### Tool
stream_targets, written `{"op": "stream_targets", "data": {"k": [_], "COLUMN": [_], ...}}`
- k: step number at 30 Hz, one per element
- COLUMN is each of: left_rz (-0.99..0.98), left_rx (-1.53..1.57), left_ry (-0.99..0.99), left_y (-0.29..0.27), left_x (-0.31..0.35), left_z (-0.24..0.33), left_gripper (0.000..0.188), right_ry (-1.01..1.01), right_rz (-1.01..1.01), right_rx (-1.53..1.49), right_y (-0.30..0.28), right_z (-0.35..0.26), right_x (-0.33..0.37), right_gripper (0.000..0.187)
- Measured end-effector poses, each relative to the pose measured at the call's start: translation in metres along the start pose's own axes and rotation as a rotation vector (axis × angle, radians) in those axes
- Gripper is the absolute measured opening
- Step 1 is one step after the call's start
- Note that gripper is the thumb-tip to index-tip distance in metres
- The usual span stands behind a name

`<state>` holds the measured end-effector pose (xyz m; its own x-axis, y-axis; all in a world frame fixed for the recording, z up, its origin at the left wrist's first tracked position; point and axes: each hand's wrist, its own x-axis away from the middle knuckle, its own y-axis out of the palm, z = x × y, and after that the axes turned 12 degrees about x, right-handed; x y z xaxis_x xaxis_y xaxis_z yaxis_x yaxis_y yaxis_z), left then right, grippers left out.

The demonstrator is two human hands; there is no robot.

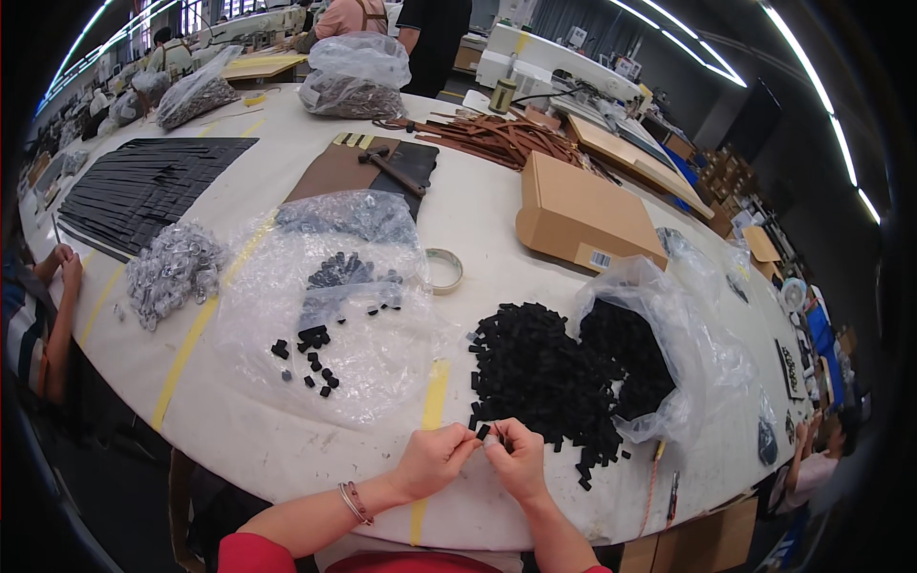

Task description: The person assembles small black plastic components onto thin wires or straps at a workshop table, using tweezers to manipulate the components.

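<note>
Near the front edge of the table, my left hand and my right hand meet fingertip to fingertip. Both are closed in a pinch around a small black rectangular piece, whose exact kind is too small to tell. Just beyond my right hand spreads a big heap of similar black pieces, spilling out of a clear plastic bag. To the left, a flat clear plastic bag carries several loose black pieces and a cluster of them farther back.
Beyond lie a tape roll, a cardboard box, a hammer, brown strips, black strips and a pile of clear, shiny small parts. Scissors-like tool lies right. Another person's hands are at the left edge.
</note>
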<state>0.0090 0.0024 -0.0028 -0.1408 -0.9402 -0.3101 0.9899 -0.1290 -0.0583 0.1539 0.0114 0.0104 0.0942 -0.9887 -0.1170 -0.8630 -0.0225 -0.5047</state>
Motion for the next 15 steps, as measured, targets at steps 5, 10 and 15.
{"op": "stream_targets", "data": {"k": [5, 10, 15], "left_rz": [-0.002, 0.038, 0.053], "left_rx": [-0.292, -0.035, 0.538], "left_ry": [0.39, 0.289, -0.341], "left_y": [-0.0022, 0.0015, 0.002], "left_x": [-0.0005, 0.0001, -0.003], "left_z": [-0.0024, -0.0024, 0.0026], "left_gripper": [0.007, 0.007, 0.006], "right_ry": [-0.039, -0.104, -0.106], "right_rz": [0.007, 0.038, 0.114], "right_rx": [0.079, 0.137, 0.118], "right_y": [0.0007, 0.0015, 0.003], "right_z": [0.0004, -0.002, -0.0026], "right_x": [-0.0001, 0.0032, 0.0046], "right_gripper": [0.004, 0.006, 0.007]}}
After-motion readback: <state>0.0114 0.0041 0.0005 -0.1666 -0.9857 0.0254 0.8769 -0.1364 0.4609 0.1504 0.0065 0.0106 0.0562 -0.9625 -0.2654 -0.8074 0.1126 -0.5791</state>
